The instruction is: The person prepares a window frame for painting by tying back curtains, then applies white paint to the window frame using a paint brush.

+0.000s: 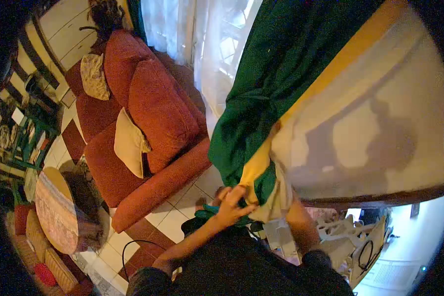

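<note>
A long green curtain with a yellow band hangs from the top of the view and narrows into gathered folds in front of me. My left hand is at the lower end of these folds, its fingers bent and closed on the yellow and green cloth. Cream cloth hangs just right of it. My right forearm rises behind that cream cloth, which covers the right hand's fingers. More green cloth bunches below my left hand, against my dark clothing.
A red sofa with cushions stands left, near sheer white curtains. A round table is at lower left. Right, a pale surface carries a shadow above a brown edge. Below are cluttered pale items and a black cable.
</note>
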A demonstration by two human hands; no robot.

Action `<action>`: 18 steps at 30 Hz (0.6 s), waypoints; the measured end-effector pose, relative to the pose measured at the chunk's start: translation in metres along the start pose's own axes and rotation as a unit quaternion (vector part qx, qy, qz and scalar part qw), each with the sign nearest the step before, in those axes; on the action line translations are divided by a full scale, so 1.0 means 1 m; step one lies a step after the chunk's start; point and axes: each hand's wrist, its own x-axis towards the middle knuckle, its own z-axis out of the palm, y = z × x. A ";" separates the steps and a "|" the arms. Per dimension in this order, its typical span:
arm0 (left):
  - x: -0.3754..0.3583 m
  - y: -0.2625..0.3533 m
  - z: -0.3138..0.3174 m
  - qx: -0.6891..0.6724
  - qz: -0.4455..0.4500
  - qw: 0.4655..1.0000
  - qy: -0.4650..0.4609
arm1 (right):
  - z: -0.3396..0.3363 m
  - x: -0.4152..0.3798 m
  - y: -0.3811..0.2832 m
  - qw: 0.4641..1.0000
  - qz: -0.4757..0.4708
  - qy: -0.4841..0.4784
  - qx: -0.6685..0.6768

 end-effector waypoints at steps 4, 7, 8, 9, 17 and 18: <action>0.028 -0.048 -0.035 0.039 -0.237 0.951 0.197 | -0.001 -0.021 0.019 0.996 -0.056 0.064 -0.037; 0.044 -0.127 -0.046 0.012 -0.361 0.921 0.146 | 0.000 -0.034 0.034 0.990 -0.080 0.107 -0.055; 0.053 -0.158 -0.043 -0.024 -0.371 0.919 0.128 | 0.001 -0.038 0.038 0.988 -0.085 0.119 -0.060; 0.069 -0.190 -0.034 -0.016 -0.355 0.923 0.147 | 0.001 -0.041 0.043 0.985 -0.091 0.129 -0.065; 0.240 -0.414 0.079 -0.107 -0.412 0.879 0.214 | 0.007 -0.047 0.054 0.969 -0.124 0.190 -0.100; 0.254 -0.430 0.096 -0.146 -0.496 0.826 0.223 | 0.007 -0.045 0.054 0.967 -0.126 0.198 -0.102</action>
